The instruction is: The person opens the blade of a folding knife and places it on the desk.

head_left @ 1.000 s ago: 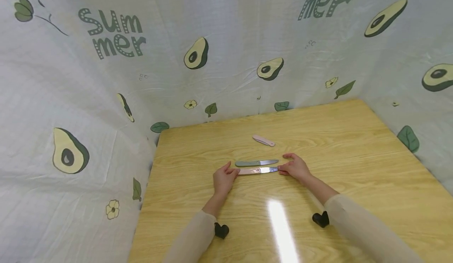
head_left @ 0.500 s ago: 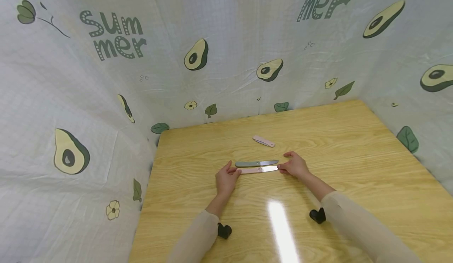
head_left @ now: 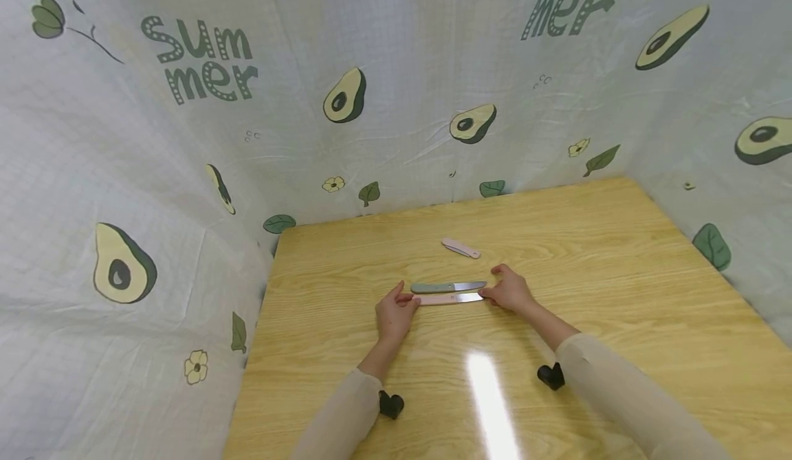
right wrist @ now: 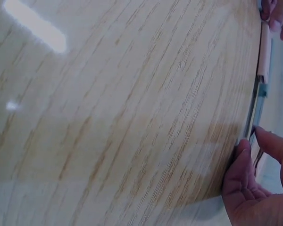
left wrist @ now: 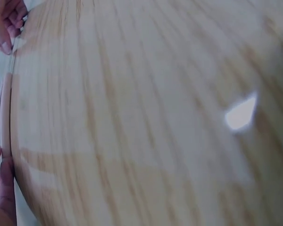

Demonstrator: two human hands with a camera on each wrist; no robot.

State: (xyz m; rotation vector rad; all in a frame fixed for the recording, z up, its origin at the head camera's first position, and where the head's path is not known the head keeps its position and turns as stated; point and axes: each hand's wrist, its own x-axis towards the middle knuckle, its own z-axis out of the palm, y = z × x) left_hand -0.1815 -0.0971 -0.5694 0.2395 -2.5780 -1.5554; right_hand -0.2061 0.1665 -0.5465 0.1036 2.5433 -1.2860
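A pink-handled folding knife [head_left: 436,300], its blade unfolded, lies level between my two hands. My left hand [head_left: 393,317] pinches the handle's end between thumb and finger. At the other end, my right hand [head_left: 512,292] pinches the blade's tip, which its fingers cover. Just behind it and nearly parallel is a green-handled folding knife [head_left: 432,287], also unfolded. Farther back lies a second pink folding knife [head_left: 460,248], folded up. The left wrist view shows the pink handle [left wrist: 6,117] edge-on; in the right wrist view, right thumb and finger meet at the blade.
All of this is on a wood-grain table [head_left: 346,260]. A pale curtain [head_left: 408,164] printed with avocados and leaves hangs along its back and sides. A bright light reflection [head_left: 491,405] streaks the table's front.
My right hand has shifted slightly left, its fingertips now farther in along the blade. The glare on the blade has faded. My left hand has edged a little right; the other knives stay put.
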